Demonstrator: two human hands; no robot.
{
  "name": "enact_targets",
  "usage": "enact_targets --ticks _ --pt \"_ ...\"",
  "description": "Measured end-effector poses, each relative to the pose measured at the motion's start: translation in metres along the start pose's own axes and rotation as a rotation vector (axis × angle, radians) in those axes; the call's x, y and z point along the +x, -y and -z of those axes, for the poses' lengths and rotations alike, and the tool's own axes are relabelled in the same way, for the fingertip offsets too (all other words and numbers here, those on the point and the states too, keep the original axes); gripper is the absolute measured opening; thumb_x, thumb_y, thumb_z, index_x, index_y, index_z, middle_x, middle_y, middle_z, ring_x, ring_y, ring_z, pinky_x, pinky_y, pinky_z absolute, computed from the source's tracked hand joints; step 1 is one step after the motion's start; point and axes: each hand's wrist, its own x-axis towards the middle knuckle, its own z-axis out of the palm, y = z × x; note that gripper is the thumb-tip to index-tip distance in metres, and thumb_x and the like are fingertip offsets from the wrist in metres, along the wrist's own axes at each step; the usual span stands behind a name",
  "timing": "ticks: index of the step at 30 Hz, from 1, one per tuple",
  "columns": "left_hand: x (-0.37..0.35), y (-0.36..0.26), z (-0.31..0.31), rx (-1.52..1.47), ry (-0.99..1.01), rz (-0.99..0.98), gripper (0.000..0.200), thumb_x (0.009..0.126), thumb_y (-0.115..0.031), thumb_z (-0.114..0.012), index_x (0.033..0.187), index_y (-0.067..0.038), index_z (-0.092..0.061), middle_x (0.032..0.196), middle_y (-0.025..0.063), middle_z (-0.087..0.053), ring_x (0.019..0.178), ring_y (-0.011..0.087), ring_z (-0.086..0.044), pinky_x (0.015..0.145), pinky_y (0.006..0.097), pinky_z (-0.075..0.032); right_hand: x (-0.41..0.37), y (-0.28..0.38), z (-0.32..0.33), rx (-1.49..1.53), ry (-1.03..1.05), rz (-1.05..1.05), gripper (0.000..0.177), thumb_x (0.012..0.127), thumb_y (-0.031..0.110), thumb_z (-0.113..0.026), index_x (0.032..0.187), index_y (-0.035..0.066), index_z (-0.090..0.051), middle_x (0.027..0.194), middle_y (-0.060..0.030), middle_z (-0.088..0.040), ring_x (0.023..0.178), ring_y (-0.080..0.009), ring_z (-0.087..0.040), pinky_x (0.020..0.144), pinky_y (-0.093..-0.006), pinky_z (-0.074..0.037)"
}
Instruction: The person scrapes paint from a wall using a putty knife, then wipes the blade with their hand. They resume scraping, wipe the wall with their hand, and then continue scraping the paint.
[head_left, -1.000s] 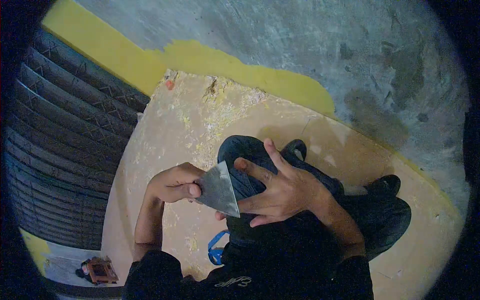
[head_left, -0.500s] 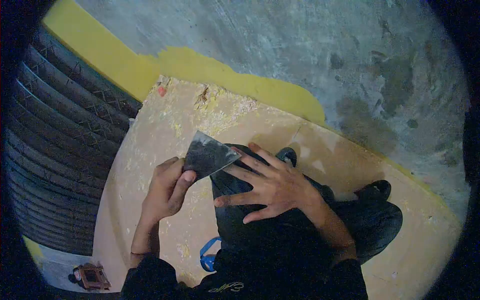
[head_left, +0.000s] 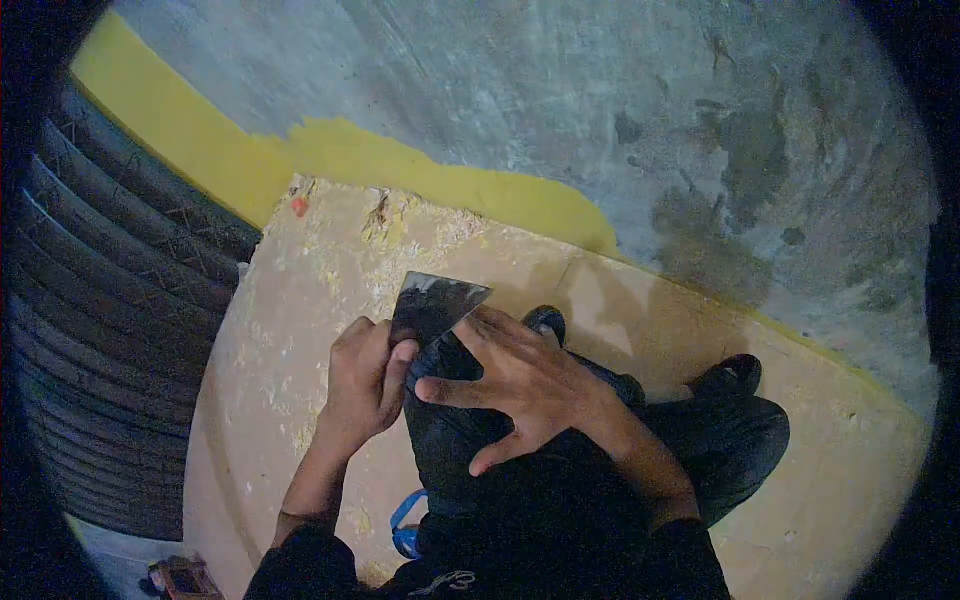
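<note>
Your left hand grips the scraper below the flaked upper edge of the tan surface, shifted rightward from a moment ago, so it now seems to cover fingertips of your wide-spread right hand.

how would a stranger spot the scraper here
On the paint-flecked tan surface, find the seated person's black cloth trousers. Beside them, the bare left grip holds a flat grey metal scraper. Its straight-edged, fanning shape sets it apart from nearby skin and cloth.

Dim light, grainy darks, blackened round corners, curved edges, soft shadows on tan surface
</note>
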Motion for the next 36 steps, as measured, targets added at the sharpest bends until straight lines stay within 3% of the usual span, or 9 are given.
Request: enact_targets --ticks 7,9,12,17,21,24,28,30,36 --pt "0.005 -0.007 -0.012 -0.104 0.1 -0.027 0.015 0.089 -0.014 -0.056 0.081 -0.002 -0.052 0.066 0.0153 -0.049 0.057 0.0347 -0.047 0.055 0.043 -0.037 -0.003 -0.004 0.004 0.032 0.027 -0.015 0.093 0.073 0.074 -0.06 0.151 0.036 -0.025 0.138 -0.0328 -0.037 0.124 -0.0516 -0.041 0.104 -0.0587 -0.033" --pt "0.001 -0.002 -0.02 -0.133 0.122 -0.061 0.017 0.09 -0.015 -0.055 0.08 -0.002 -0.05 0.066 0.0156 -0.048 0.057 0.0356 -0.047 0.055 0.0436 -0.037 -0.003 -0.005 0.005 0.055 0.099 -0.024 0.088 0.075 0.07 -0.059 0.149 0.032 -0.031 0.141 -0.0198 -0.044 0.136 -0.0435 -0.032 0.116 -0.0567 -0.013" --pt "-0.002 0.003 -0.026 -0.205 0.153 -0.104 0.022 0.092 -0.018 -0.053 0.079 -0.002 -0.048 0.066 0.0164 -0.047 0.057 0.0376 -0.047 0.054 0.0446 -0.037 -0.001 -0.005 0.011 0.032 0.077 -0.015 0.084 0.076 0.069 -0.06 0.148 0.033 -0.034 0.143 -0.0157 -0.044 0.139 -0.0404 -0.03 0.117 -0.0558 -0.012" --pt "-0.004 0.002 -0.016 -0.367 0.263 -0.022 0.032 0.098 -0.027 -0.048 0.08 -0.001 -0.047 0.066 0.0159 -0.046 0.059 0.0371 -0.05 0.054 0.0428 -0.039 -0.001 -0.005 0.012 0.018 0.039 0.032 0.078 0.075 0.064 -0.064 0.144 0.037 -0.039 0.147 -0.0154 -0.039 0.14 -0.0403 -0.028 0.116 -0.056 -0.017" --pt "-0.003 0.001 -0.002 -0.574 0.375 0.046 0.041 0.1 -0.036 -0.047 0.077 -0.002 -0.048 0.063 0.0095 -0.048 0.056 0.0253 -0.053 0.052 0.0365 -0.04 0.005 0.0 0.017 0.063 0.048 0.069 0.061 0.075 0.057 -0.069 0.133 0.046 -0.052 0.152 -0.0244 -0.029 0.139 -0.0428 -0.031 0.114 -0.054 -0.023" --pt "-0.007 0.005 0.004 -0.653 0.43 0.114 0.045 0.101 -0.041 -0.045 0.075 -0.004 -0.049 0.056 0.004 -0.047 0.048 0.0168 -0.05 0.047 0.0319 -0.038 0.005 0.002 0.019 0.049 0.035 0.102 0.056 0.076 0.056 -0.068 0.13 0.048 -0.054 0.149 -0.0232 -0.034 0.135 -0.0429 -0.036 0.111 -0.0548 -0.027" --pt "-0.012 0.015 0.005 -0.755 0.432 0.137 0.05 0.101 -0.045 -0.043 0.071 -0.006 -0.049 0.048 -0.0008 -0.045 0.042 0.0104 -0.047 0.041 0.0277 -0.034 0.007 0.0 0.022 -0.01 0.061 0.142 0.055 0.076 0.056 -0.068 0.129 0.048 -0.056 0.146 -0.0225 -0.037 0.132 -0.0425 -0.04 0.108 -0.0551 -0.031" --pt "-0.015 0.018 0.005 -0.738 0.41 0.145 0.05 0.1 -0.046 -0.043 0.07 -0.006 -0.049 0.049 -0.0006 -0.046 0.043 0.0102 -0.048 0.041 0.0277 -0.035 0.005 -0.005 0.02 0.026 0.089 0.103 0.07 0.073 0.051 -0.07 0.139 0.046 -0.045 0.156 -0.0231 -0.018 0.139 -0.0406 -0.03 0.11 -0.0503 -0.029" --pt "-0.015 0.019 0.011 -0.768 0.38 0.27 0.051 0.099 -0.048 -0.045 0.073 -0.005 -0.053 0.055 -0.0001 -0.051 0.043 0.0103 -0.05 0.04 0.0272 -0.035 0.006 -0.012 0.019 -0.001 0.106 0.082 0.069 0.073 0.055 -0.068 0.138 0.046 -0.046 0.156 -0.0219 -0.019 0.138 -0.0392 -0.032 0.108 -0.0476 -0.033"
